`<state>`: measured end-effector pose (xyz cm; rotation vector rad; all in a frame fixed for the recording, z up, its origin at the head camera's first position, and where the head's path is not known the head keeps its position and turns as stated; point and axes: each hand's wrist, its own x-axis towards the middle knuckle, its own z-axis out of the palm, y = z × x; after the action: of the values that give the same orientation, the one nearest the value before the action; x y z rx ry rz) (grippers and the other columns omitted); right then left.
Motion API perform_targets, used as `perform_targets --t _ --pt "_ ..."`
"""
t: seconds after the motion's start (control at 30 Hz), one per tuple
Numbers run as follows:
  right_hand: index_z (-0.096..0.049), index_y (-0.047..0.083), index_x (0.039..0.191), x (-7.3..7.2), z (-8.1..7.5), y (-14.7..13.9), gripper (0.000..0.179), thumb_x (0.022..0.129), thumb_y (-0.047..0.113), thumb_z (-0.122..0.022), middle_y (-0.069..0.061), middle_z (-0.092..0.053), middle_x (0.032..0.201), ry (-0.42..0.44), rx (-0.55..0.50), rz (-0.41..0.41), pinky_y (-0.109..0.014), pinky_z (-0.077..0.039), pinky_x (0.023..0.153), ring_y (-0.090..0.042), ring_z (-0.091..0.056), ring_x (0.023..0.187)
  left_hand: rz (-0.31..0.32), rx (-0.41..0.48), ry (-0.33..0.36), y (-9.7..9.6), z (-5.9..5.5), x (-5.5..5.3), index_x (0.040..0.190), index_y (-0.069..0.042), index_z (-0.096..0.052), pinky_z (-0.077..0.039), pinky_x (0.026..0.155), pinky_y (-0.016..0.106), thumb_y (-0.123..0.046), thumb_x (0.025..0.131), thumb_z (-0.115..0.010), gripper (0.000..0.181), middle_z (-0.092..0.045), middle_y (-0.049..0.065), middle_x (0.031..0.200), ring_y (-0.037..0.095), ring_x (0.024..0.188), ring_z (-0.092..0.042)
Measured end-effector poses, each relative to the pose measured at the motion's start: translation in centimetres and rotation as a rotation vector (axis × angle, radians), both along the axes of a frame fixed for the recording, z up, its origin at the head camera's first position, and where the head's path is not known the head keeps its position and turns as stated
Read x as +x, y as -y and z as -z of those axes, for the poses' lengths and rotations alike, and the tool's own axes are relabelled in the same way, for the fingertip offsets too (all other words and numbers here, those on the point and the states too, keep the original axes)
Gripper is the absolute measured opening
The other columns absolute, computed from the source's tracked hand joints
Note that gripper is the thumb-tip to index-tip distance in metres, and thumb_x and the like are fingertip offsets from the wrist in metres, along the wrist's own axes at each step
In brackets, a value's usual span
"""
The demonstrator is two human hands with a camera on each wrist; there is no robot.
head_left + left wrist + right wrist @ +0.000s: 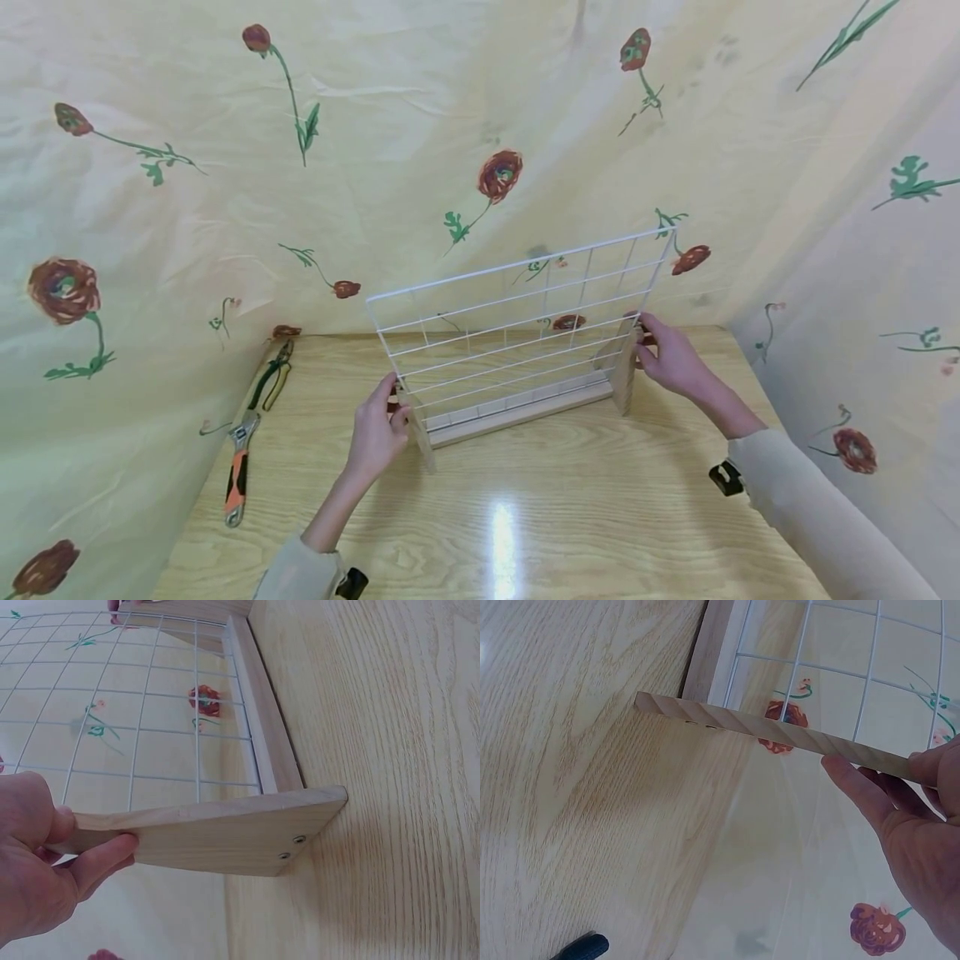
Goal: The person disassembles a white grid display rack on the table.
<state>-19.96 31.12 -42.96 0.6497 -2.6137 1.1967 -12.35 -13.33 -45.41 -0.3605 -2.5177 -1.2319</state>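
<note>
Arms (pixel 810 508) reach forward, spread apart; left hand (pixel 375 435) and right hand (pixel 678 358) each pinch a wooden side panel (pixel 217 841).

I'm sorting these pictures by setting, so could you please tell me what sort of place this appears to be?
Probably a makeshift tabletop work corner: an adjustable wrench lies on the wood-grain table, and flower-patterned sheeting rises behind it and at both sides.
</note>
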Motion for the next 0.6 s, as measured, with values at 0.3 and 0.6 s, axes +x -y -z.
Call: perform_targets --t 0.3,0.6 --pt "-0.050 -0.011 0.127 -0.1 0.4 0.0 0.042 0.087 -0.021 -0.054 -0.035 -0.061 0.103 -0.071 0.037 -0.009 -0.026 -0.059 0.054 -0.052 -0.065 0.085 -0.008 0.007 -0.003 0.2 0.2 0.4 0.130 0.013 -0.051 -0.062 0.068 0.036 0.021 0.084 -0.063 0.048 -0.065 0.023 0.107 0.034 0.084 -0.070" --pt "-0.050 -0.012 0.128 0.3 0.7 0.5 0.044 0.087 -0.023 -0.054 -0.035 -0.059 0.104 -0.024 -0.021 -0.004 -0.033 -0.062 0.058 -0.054 -0.064 0.087 -0.004 0.037 -0.045 0.5 0.4 1.1 0.126 0.012 -0.052 -0.062 0.062 0.035 0.020 0.083 -0.065 0.046 -0.063 0.023 0.105 0.035 0.082 -0.069"
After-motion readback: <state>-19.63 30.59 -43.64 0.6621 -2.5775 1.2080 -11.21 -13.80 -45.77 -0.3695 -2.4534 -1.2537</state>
